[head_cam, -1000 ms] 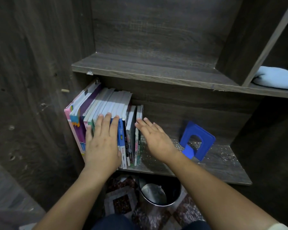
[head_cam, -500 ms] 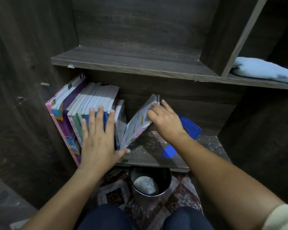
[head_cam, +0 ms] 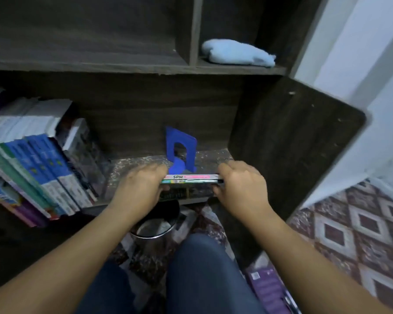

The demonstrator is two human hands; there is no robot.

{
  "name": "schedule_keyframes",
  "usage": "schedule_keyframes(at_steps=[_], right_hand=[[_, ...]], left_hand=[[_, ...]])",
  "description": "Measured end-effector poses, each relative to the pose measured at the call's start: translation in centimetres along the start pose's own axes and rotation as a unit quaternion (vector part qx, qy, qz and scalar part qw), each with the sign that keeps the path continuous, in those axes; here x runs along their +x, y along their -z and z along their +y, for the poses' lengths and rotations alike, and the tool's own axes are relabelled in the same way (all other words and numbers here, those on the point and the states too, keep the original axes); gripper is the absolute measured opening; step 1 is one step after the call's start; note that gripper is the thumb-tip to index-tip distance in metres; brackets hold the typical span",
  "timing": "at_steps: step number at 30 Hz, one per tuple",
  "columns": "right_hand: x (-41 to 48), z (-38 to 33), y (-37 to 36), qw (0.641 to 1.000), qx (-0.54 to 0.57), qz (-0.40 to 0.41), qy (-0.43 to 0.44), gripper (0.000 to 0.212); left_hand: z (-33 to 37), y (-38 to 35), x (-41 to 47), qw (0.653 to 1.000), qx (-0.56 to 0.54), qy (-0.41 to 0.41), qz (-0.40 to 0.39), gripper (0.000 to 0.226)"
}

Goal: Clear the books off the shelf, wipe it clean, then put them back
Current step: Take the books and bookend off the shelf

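step: clearing. left hand (head_cam: 141,186) and right hand (head_cam: 241,189) each grip one end of a flat stack (head_cam: 191,179), centre frame, at shelf (head_cam: 213,155) front edge. books (head_cam: 32,166) at left unshifted. next: carry stack off, set down.

**What else is in view**

A blue bookend (head_cam: 180,150) stands upright, its foot pointing toward the viewer. Lower down, a round bin (head_cam: 156,227) with a shiny inside sits on the floor (head_cam: 349,234), which is patterned in brown and white diamonds. A white wall (head_cam: 372,64) rises at the right.
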State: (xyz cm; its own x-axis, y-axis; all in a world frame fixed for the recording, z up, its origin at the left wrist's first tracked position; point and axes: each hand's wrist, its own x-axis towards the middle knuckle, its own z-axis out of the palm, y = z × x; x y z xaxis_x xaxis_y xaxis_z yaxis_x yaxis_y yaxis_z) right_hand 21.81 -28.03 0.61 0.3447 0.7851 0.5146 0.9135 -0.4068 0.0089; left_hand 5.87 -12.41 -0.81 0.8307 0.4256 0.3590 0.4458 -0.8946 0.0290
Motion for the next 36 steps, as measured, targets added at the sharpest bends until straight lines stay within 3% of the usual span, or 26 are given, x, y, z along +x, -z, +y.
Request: schedule_keyframes(at_steps=[6,9,15,18,19,22,26,30,36], right_hand=[[-6.6,4.3,1.3,0.99,-0.054,-0.116,-0.06,0.028],[-10.4,8.1,1.5,0.981,0.012,-0.167,-0.095,0.026],[-19.3,12.2,0.6,0.934,0.139,-0.274,-0.182,0.049],[-22.5,13.5,-0.6,0.898,0.22,-0.305,-0.228,0.037],[-23.3,14.1,-1.1,0.89,0.224,-0.314,-0.244,0.036],[-26.3,16.0,-3.1,0.859,0.212,-0.359,-0.299,0.039],[-30.2,18.4,-7.4,0.832,0.154,-0.406,-0.346,0.037],[-31.9,21.4,-10.5,0.839,0.081,-0.394,-0.367,0.041],[-32.5,24.7,-15.7,0.852,0.021,-0.348,-0.391,0.064]], left_hand=[[9.8,-1.1,3.1,0.987,0.024,-0.15,-0.053,0.032],[15.2,-2.9,4.2,0.973,0.021,-0.213,-0.091,0.021],[23.5,-8.0,3.2,0.928,0.028,-0.315,-0.197,0.014],[26.6,-9.9,2.2,0.904,0.0,-0.37,-0.213,0.033],[27.3,-10.4,2.1,0.909,-0.002,-0.364,-0.204,0.038],[29.0,-13.0,2.2,0.912,-0.084,-0.293,-0.275,0.026],[30.0,-15.7,3.0,0.899,-0.12,-0.252,-0.337,0.047],[29.7,-17.9,3.1,0.896,-0.095,-0.239,-0.363,0.046],[29.5,-20.1,2.7,0.886,-0.089,-0.219,-0.4,0.045]])
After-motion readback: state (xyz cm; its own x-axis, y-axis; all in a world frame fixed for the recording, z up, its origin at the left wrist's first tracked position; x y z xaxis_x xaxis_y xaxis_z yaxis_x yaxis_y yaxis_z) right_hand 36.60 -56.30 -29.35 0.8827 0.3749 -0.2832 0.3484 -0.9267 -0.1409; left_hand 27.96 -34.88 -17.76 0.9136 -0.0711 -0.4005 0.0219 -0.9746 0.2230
